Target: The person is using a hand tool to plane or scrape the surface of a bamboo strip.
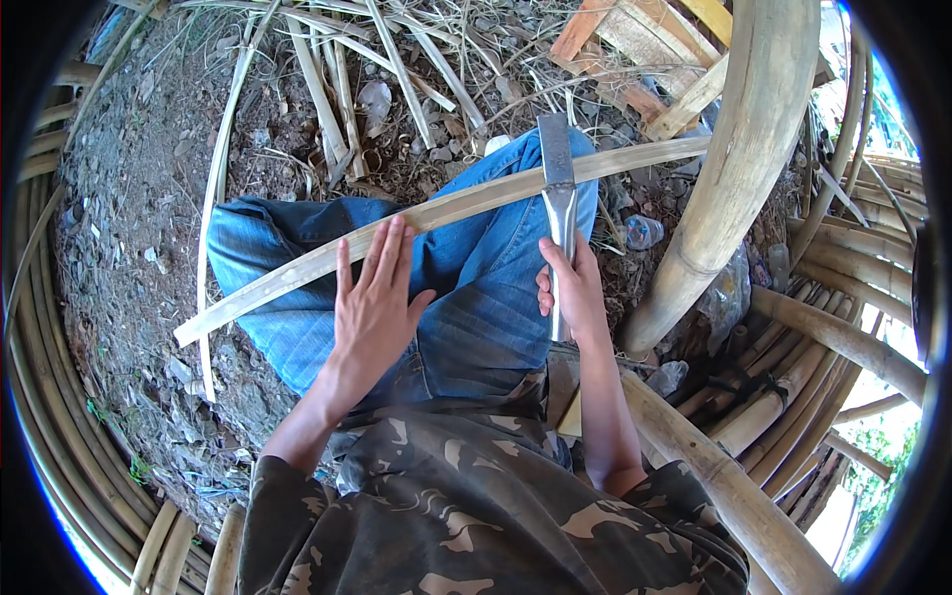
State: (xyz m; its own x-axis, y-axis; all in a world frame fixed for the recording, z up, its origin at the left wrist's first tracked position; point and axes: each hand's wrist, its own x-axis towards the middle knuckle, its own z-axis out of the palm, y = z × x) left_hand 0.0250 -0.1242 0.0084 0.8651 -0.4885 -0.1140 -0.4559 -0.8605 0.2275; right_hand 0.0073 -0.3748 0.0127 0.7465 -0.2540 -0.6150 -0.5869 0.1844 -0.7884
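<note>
The bamboo strip [476, 196] I'm watching lies across both knees of the jeans [288, 307], near-left end sticking out past the L knee, far-right end reaching a thick bamboo pole [729, 169]; can't tell if it touches. L hand [375, 302] is flat on the strip, palm down, fingers slightly parted, thumb out to the side. R hand [575, 288] is wrapped round the handle of a metal blade tool [558, 164], w/ the broad blade pointing far and crossing over the strip above the R knee.

Around that, I've got a thin strip [205, 268] on the ground [139, 228] just L of the knee, more loose strips [322, 89] at the far side, & wood boards [650, 45] far R. A clear plastic bottle [643, 233] sits R of the R knee, btwn it & the pole. Camo shirt [466, 496] fills the near middle.
</note>
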